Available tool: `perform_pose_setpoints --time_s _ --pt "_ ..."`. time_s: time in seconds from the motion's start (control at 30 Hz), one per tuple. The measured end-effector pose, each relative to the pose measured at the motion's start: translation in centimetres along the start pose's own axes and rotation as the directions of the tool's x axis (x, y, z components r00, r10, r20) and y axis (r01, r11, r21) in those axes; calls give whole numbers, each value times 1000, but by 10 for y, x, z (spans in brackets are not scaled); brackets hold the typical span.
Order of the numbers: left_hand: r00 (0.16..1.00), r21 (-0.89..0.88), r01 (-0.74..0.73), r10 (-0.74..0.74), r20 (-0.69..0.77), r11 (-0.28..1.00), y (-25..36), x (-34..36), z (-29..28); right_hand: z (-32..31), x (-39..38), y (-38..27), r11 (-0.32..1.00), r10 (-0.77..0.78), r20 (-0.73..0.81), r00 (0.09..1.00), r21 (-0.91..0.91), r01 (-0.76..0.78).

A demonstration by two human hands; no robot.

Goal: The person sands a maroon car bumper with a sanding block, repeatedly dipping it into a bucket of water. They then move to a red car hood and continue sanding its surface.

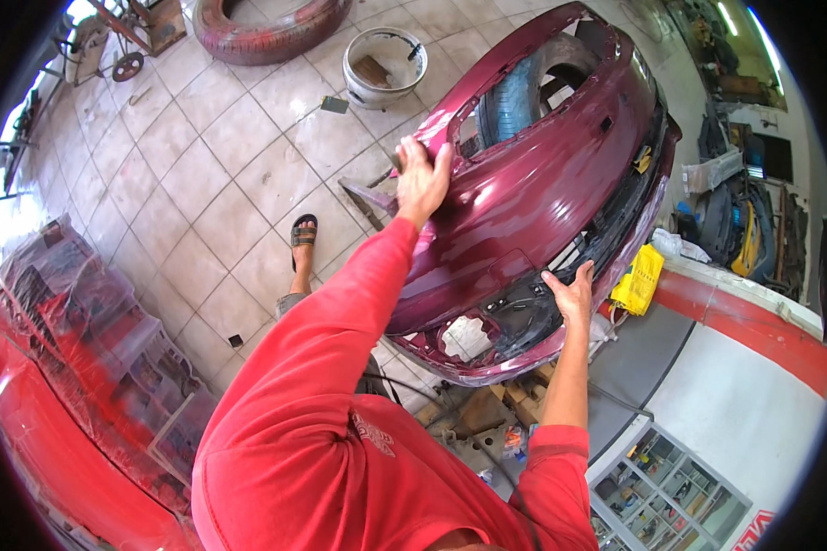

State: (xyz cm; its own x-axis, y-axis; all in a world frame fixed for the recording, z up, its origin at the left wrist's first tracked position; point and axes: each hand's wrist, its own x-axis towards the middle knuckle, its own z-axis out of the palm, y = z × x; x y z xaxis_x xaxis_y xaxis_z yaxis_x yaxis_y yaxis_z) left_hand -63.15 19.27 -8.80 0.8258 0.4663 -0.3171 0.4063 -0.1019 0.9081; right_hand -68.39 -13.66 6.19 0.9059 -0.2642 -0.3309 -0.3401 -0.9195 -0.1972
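Observation:
A car bumper (533, 193) in glossy dark maroon, with paler dull patches, stands tilted in front of me. My left hand (421, 182) lies at its near left edge with the fingers stretched out; whether anything is under the palm is hidden. Over by the black grille strip (560, 317) is my right hand (572, 292), its thumb and forefinger spread apart, with no object visible in it. Through the bumper's upper opening shows a tyre (513, 106) with a bluish tread.
A reddish tyre (271, 37) and a white bucket (383, 69) stand on the tiled floor (211, 174). A yellow bag (638, 280) sits right of the bumper. Plastic sheeting (110, 321) partly covers a red car body (55, 450) at left. A sandalled foot (303, 234) is near my left arm.

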Motion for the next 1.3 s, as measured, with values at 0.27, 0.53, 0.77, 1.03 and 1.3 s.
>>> perform_pose_setpoints --time_s 0.27,0.53,0.77,1.03,1.3 --pt "995 -126 91 -96 -32 988 -18 16 -5 4 3 6 999 -34 -26 999 -24 33" --pt "994 -113 75 -83 -67 991 -40 1 -1 1 1 8 1000 -18 -2 1000 -1 18" --pt "998 -43 -58 57 -13 997 -18 -29 0 1 -3 4 1000 -2 -11 1000 13 2" --pt "955 44 -282 275 113 958 22 -72 13 5 -6 9 1000 -8 -15 1000 26 8" --pt "884 58 -467 466 28 882 12 -27 6 2 -3 3 1000 -18 -8 1000 -14 18"
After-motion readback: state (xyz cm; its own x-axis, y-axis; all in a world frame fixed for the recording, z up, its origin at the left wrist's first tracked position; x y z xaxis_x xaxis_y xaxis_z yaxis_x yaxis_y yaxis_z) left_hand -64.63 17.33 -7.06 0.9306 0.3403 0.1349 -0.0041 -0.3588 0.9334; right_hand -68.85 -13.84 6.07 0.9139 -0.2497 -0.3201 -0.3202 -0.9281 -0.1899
